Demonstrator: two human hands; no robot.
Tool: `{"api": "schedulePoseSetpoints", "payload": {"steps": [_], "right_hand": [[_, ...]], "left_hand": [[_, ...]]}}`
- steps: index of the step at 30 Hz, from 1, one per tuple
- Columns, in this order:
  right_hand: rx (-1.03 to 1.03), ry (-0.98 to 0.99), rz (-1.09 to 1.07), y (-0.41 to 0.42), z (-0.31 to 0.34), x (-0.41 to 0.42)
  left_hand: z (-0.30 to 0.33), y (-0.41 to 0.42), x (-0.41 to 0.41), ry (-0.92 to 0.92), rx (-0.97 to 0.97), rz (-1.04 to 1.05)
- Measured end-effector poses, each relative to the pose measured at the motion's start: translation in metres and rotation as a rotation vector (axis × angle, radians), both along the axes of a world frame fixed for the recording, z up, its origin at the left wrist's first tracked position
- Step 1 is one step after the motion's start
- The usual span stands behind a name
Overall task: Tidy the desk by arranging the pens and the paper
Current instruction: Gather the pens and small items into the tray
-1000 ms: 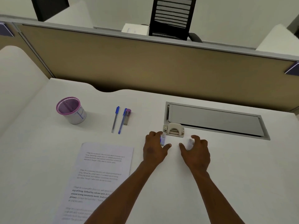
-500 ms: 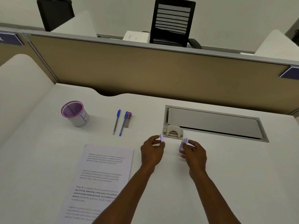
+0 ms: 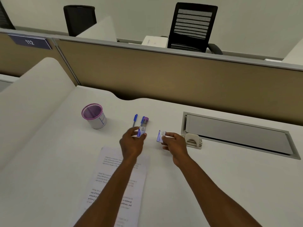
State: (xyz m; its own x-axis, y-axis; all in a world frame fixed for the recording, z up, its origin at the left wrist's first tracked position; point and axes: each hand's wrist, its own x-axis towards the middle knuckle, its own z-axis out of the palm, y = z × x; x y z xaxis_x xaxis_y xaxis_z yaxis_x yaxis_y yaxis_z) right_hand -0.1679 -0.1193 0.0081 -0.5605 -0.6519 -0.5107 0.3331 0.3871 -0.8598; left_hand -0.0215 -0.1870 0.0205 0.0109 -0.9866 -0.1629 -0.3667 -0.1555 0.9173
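Both hands have swung leftward from the spot beside the hole punch (image 3: 193, 140) toward the pens, each carrying the small white-and-blue piece it had picked up by that punch. Taking the pen cup (image 3: 94, 115) as landmark: it stands upright on the bench (image 3: 229, 185), mouth open and seemingly with nothing in it, so it looks like the intended home for the loose items. 2 blue pens lie side by side just right of the cup, the first pen (image 3: 134, 120) nearer it and the second pen (image 3: 142, 121) beyond, with a small purple-capped item (image 3: 145, 120) touching or almost touching that second pen. The left hand (image 3: 131, 143) is right of the cup and just in front of the pens, its thumb and fingers curled into a pinch on one small packet (image 3: 141, 131) held clear of the bench. The right hand (image 3: 173, 143) is farther right of the cup, between the pens and the punch, fingers likewise closed in a pinch on a second packet (image 3: 160, 136). What the packets are is too blurred to tell; perhaps erasers or refills. The paper (image 3: 105, 181) lies flat in front of the cup, toward the person, partly under the left forearm and apparently not yet squared up. Judging by this, the pens and the paper are both yet to be arranged.
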Motion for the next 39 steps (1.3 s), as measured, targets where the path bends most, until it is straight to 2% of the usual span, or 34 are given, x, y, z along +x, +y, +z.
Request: {"api": "schedulePoseSetpoints", "payload": {"steps": [7,12,21,27,30,39], "right_hand": [[0.198,0.236,0.033,-0.064,-0.015,0.007],[0.267,0.402,0.073,-0.084,-0.023,0.01],[0.151,0.389,0.028,-0.071,-0.034,0.01],[0.144,0.373,0.035,-0.071,-0.031,0.008],[0.15,0.383,0.085,-0.074,-0.031,0.008],[0.13,0.421,0.129,-0.082,-0.035,0.01]], "left_hand": [[-0.007,-0.074,0.03,-0.186,0.004,0.093],[-0.021,-0.086,0.028,-0.161,-0.027,0.067],[-0.04,-0.089,0.023,-0.186,-0.097,-0.02],[-0.044,-0.082,0.012,-0.243,-0.15,-0.017],[-0.048,-0.085,0.013,-0.29,-0.171,-0.079],[-0.048,-0.084,0.012,-0.249,-0.169,-0.106]]}}
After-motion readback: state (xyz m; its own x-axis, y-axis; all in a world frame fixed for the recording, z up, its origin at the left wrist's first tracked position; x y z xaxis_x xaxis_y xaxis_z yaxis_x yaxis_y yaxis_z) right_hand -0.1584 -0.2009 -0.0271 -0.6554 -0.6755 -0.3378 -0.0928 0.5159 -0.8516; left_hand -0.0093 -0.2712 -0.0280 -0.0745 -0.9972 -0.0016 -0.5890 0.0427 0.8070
